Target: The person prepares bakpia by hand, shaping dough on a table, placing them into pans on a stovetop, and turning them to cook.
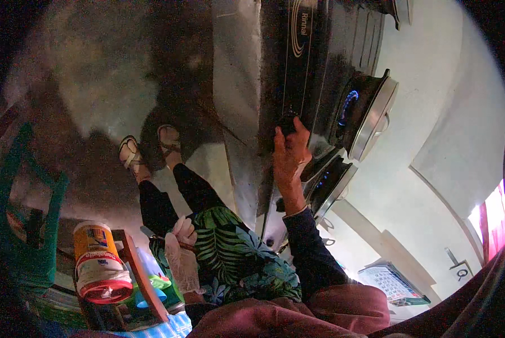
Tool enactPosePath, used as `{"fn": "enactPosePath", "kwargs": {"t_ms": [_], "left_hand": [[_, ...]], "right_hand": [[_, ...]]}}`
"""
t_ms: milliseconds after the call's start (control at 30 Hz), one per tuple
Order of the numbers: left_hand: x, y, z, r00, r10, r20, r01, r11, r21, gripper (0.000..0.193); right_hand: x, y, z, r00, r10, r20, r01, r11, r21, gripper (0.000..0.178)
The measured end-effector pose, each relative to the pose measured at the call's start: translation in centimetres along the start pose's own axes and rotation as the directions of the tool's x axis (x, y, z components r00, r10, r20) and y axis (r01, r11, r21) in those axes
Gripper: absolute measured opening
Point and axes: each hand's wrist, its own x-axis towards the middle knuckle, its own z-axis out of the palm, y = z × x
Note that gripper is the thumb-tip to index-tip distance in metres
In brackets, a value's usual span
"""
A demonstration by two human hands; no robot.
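Note:
My bare right hand (292,155) is at the front panel of a black gas stove (314,84), thumb and fingers closed around a round black knob (288,124). Blue flame burns under a wide metal pan (373,118) on the burner beyond that hand. A second pan (337,194) sits over another lit burner, nearer to my body. Low in front of my patterned apron, my left hand (182,256) wears a clear plastic glove. Its fingers are wrapped around a thin utensil (147,230) with a greyish end; its exact kind is too dim to make out.
Left of me, a plastic tub (103,270) with a red lid lies by a wooden frame (142,276), near a green plastic chair (52,225). A printed calendar (393,283) is at the lower right. The grey cabinet side (235,73) drops to the floor.

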Motion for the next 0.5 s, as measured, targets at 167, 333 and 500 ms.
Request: {"fn": "enactPosePath", "kwargs": {"t_ms": [167,333,500], "left_hand": [[0.0,0.1,-0.3,0.997,-0.052,-0.054,0.053,0.999,0.008,0.072],[-0.5,0.8,1.1,0.985,-0.063,-0.161,0.086,0.987,0.135,0.069],[-0.8,0.9,1.6,0.989,-0.040,-0.142,0.064,0.984,0.169,0.067]], "right_hand": [[0.3,-0.4,-0.2,1.000,0.019,0.006,-0.019,1.000,0.017,0.046],[0.2,-0.1,-0.2,0.999,0.027,0.020,-0.027,1.000,-0.010,0.046],[0.2,0.3,-0.3,0.991,0.099,0.087,-0.106,0.992,0.075,0.046]]}}
